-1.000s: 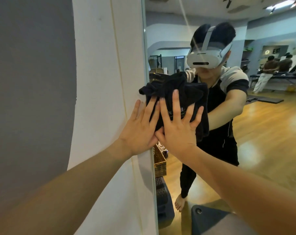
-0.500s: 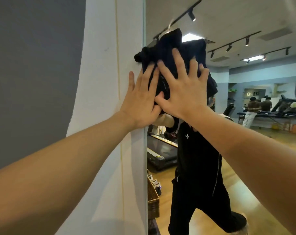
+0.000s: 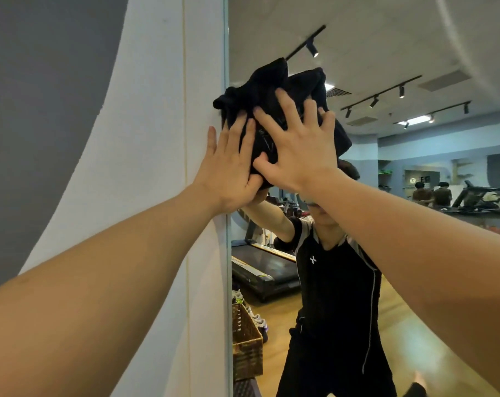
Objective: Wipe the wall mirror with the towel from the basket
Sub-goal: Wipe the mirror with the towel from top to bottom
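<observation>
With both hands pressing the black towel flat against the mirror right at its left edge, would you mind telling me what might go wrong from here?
1. The left hand straddles the edge of the mirror, its outer fingers on the white wall; bare skin may smear the glass.
2. The towel is bunched and pinned by open palms, not gripped; the right hand could let it slip and drop.
3. Strokes here may drag the towel off the glass onto the wall.

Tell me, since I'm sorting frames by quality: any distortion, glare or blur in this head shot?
Head view: wide-angle bending curves the wall's grey-white edge and stretches both forearms; the mirror reflects bright ceiling lights without washing out; the black towel loses fold detail in shadow; left hand and right hand look sharp.
</observation>
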### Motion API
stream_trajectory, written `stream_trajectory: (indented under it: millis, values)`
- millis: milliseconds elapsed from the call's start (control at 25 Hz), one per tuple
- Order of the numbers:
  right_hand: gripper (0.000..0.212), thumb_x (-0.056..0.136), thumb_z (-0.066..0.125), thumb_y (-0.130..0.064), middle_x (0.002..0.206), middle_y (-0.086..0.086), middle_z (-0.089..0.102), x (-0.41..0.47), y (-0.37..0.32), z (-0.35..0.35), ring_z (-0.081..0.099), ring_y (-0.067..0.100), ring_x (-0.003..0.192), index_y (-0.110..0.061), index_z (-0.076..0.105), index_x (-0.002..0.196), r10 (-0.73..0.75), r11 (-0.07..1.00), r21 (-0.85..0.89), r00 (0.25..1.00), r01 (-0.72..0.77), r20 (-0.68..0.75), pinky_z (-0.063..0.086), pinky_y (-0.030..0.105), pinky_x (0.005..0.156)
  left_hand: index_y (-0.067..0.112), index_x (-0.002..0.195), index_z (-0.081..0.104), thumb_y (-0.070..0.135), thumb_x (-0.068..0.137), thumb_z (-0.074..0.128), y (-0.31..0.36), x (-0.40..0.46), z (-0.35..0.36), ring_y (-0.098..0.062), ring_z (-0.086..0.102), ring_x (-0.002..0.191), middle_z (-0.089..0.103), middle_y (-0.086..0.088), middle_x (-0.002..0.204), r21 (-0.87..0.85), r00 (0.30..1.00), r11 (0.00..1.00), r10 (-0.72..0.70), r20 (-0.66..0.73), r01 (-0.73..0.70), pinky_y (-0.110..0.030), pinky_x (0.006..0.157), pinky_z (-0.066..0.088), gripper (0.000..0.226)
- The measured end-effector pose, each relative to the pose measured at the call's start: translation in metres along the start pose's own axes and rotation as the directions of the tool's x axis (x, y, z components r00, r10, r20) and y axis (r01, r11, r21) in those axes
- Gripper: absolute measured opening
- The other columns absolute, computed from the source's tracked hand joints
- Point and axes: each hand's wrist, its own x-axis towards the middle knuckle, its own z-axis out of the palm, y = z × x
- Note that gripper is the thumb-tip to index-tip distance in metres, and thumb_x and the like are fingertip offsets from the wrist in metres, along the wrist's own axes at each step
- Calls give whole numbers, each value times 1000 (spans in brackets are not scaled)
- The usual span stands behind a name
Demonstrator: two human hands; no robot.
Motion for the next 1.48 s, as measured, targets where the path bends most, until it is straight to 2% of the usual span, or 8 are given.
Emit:
stream_trajectory:
  millis: [360, 520, 640, 760, 960, 1160, 1320, 1480]
  values:
    - [66, 93, 40, -48, 167, 11, 29, -105, -11, 23, 35, 43, 142, -32, 36, 157, -3, 1000, 20, 1000, 4, -24, 28, 56, 113, 5, 161, 10, 46, 89, 31, 42, -79, 33, -37, 11, 155, 10, -17, 167, -68, 1000, 998, 16, -16, -17, -56, 128, 7, 86]
    - [64, 98, 38, -46, 168, 12, 25, -137, 18, 16, 34, 43, 143, -30, 30, 160, 10, 999, -37, 1000, -10, -10, 29, 56, 115, 7, 161, 13, 38, 96, 40, 103, -77, 34, -35, 10, 155, 7, -13, 166, -312, 995, 947, -93, -23, 81, -48, 127, 19, 77]
    - [66, 98, 42, -45, 167, 15, 24, -183, 73, 2, 34, 46, 141, -27, 30, 160, 45, 998, -54, 999, -45, -1, 31, 58, 113, 3, 160, 14, 32, 100, 40, 168, -75, 41, -40, 10, 155, 11, -18, 165, -361, 994, 931, 3, -111, -43, -56, 124, 26, 71]
    - [68, 96, 47, -40, 165, 18, 25, -236, 169, -23, 35, 46, 135, -24, 34, 160, 61, 993, -103, 998, -64, -32, 33, 57, 108, 1, 159, 9, 35, 101, 40, 269, -54, 41, -44, 1, 155, 8, -20, 164, -332, 987, 932, 107, -123, -143, -59, 125, 20, 74]
    - [67, 98, 39, -46, 167, 19, 20, -229, 300, -66, 32, 49, 140, -25, 30, 161, 113, 986, -119, 993, -118, -47, 30, 57, 109, -3, 159, 1, 39, 101, 32, 385, 35, 15, -48, -10, 152, -1, -24, 165, -223, 988, 964, 124, -94, -142, -61, 125, 11, 79]
    - [72, 93, 38, -48, 172, 12, 5, -159, 329, -86, 19, 48, 149, -34, 20, 161, 150, 984, -95, 989, -150, -1, 24, 59, 117, -1, 159, -12, 36, 105, 40, 373, 98, -25, -46, -17, 153, -18, -23, 167, -194, 995, 975, 103, -15, -104, -56, 128, 7, 84]
    - [73, 95, 38, -52, 173, 6, -6, -132, 303, -88, 6, 48, 154, -39, 13, 162, 162, 987, -20, 983, -161, 91, 13, 64, 122, 5, 160, -15, 34, 105, 41, 340, 102, -38, -41, -20, 154, -25, -16, 167, -237, 997, 970, 73, 30, -64, -53, 128, 16, 83]
    - [72, 98, 32, -53, 173, 3, -15, -107, 261, -77, 0, 49, 155, -40, 3, 163, 141, 990, 9, 983, -143, 115, 8, 65, 123, 6, 159, -17, 35, 105, 43, 297, 96, -45, -40, -22, 154, -28, -15, 166, -231, 998, 973, 35, 61, -20, -52, 128, 13, 86]
